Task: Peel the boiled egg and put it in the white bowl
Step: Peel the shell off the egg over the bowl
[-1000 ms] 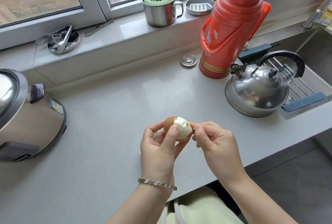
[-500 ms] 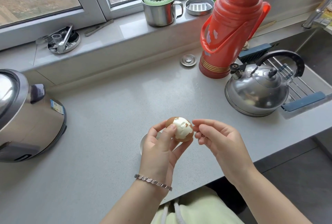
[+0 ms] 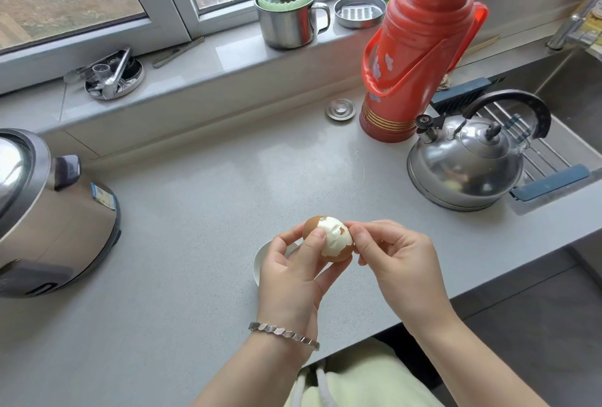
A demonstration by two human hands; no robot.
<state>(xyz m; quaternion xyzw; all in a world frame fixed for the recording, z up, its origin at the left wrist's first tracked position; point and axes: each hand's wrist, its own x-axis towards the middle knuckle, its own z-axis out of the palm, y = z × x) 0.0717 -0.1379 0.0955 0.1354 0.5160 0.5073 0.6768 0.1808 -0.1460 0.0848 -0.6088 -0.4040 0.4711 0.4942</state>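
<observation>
A brown-shelled boiled egg (image 3: 332, 238) is held above the counter, its top and front bare and white, with brown shell left on the far side and bottom. My left hand (image 3: 293, 276) grips it from the left, thumb across the front. My right hand (image 3: 394, 256) pinches at the egg's right side with thumb and forefinger. Under my left hand stands the white bowl (image 3: 259, 260); only its left rim shows.
A rice cooker (image 3: 49, 211) stands at the left. To the right are a steel kettle (image 3: 465, 168), a red thermos (image 3: 420, 48) and a sink rack (image 3: 550, 158). A small metal lid (image 3: 340, 109) lies near the sill. The counter edge runs just below my wrists.
My right hand had drawn a little away from the egg half a second ago; now its fingertips are back on the egg's right side. My left hand keeps the egg in place.
</observation>
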